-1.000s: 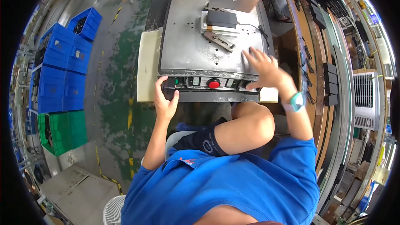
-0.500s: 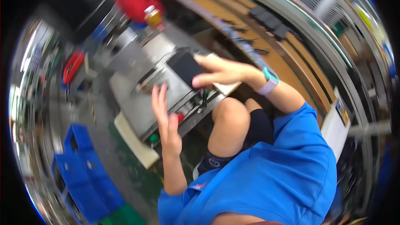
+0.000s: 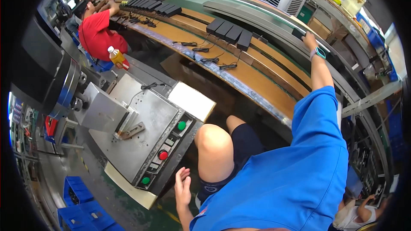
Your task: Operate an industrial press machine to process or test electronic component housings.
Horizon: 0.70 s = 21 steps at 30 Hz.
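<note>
My right hand (image 3: 310,41) reaches far out to the right, its fingers closed on the end of a black box (image 3: 298,33) at the conveyor's rail. Part of the box is hidden by the hand. Low in front of me, my left hand (image 3: 183,190) is open and holds nothing, beside my knee and the machine's front panel. The machine's metal bed (image 3: 154,115) carries a small clamp-like fixture (image 3: 130,130). A thin black cable (image 3: 150,86) lies at the bed's far edge. Two green buttons and a red button (image 3: 163,155) line the panel.
Several black boxes with bundled cords (image 3: 229,32) lie on the long bench (image 3: 261,77) ahead. A person in red (image 3: 100,34) works at its far left, near a bottle (image 3: 116,56). Blue bins (image 3: 87,216) stand on the floor at left; another person (image 3: 359,214) is at lower right.
My right hand has moved from over the machine out to the right, with the black box. My left hand has dropped toward my knee. The view has turned and sharpened.
</note>
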Each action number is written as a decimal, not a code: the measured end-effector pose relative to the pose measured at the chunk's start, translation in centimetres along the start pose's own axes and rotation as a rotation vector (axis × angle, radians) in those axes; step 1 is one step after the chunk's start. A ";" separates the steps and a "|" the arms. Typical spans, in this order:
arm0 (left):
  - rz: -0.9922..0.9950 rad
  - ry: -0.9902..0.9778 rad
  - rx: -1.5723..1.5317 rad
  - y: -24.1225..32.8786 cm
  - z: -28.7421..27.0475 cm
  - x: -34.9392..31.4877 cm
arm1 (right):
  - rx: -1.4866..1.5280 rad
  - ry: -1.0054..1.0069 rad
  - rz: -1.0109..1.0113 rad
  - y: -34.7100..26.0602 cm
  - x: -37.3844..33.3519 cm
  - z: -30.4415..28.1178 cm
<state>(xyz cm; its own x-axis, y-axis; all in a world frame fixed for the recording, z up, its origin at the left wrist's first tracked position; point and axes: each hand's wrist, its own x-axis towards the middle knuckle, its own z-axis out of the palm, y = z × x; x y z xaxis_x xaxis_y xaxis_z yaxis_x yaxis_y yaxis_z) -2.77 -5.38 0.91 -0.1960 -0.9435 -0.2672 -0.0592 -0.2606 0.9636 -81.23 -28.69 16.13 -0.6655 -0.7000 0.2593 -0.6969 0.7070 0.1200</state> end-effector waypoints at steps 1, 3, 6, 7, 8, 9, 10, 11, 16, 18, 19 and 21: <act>-0.006 -0.022 0.052 -0.1 -0.2 0.2 | 0.057 0.070 -0.018 0.7 0.3 0.4; -0.024 -0.051 0.170 0.4 -0.1 0.3 | 0.188 0.193 -0.063 0.2 -0.1 0.8; 0.040 -0.098 0.233 2.6 1.3 1.6 | 0.255 0.381 -0.292 -6.9 -1.4 -0.1; 0.087 -0.130 0.262 3.6 1.9 2.6 | 0.234 0.444 -0.337 -9.7 -2.1 -0.7; 0.083 -0.118 0.258 4.7 2.6 3.3 | 0.314 0.362 -0.396 -13.1 -3.1 -0.8; 0.133 -0.153 0.306 5.9 3.1 3.9 | 0.393 0.278 -0.455 -16.4 -4.5 -1.0; 0.180 -0.186 0.354 7.1 3.5 4.3 | 0.403 0.155 -0.403 -20.0 -6.9 -1.3; 0.227 -0.222 0.401 8.0 3.8 4.5 | 0.407 0.034 -0.348 -22.2 -8.8 -1.5; 0.353 -0.141 0.324 10.4 2.6 5.3 | 0.402 -0.162 -0.268 -25.8 -9.0 -1.1; 0.326 0.003 0.273 10.0 -0.4 4.2 | 0.398 -0.148 -0.415 -25.4 -11.7 -4.9; 0.290 0.056 0.203 9.5 -2.1 4.1 | 0.436 0.046 -0.515 -23.9 -11.4 -4.3; 0.259 0.204 0.122 7.7 -6.0 5.3 | 0.515 0.293 -0.511 -21.1 -9.8 -4.2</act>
<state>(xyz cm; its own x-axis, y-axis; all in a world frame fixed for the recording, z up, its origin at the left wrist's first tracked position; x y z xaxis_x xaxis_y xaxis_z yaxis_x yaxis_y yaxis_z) 1.61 -13.63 6.96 -0.0206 -0.9998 0.0048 -0.1520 0.0079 0.9884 -58.94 -36.35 15.05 -0.1811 -0.8200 0.5430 -0.9818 0.1184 -0.1486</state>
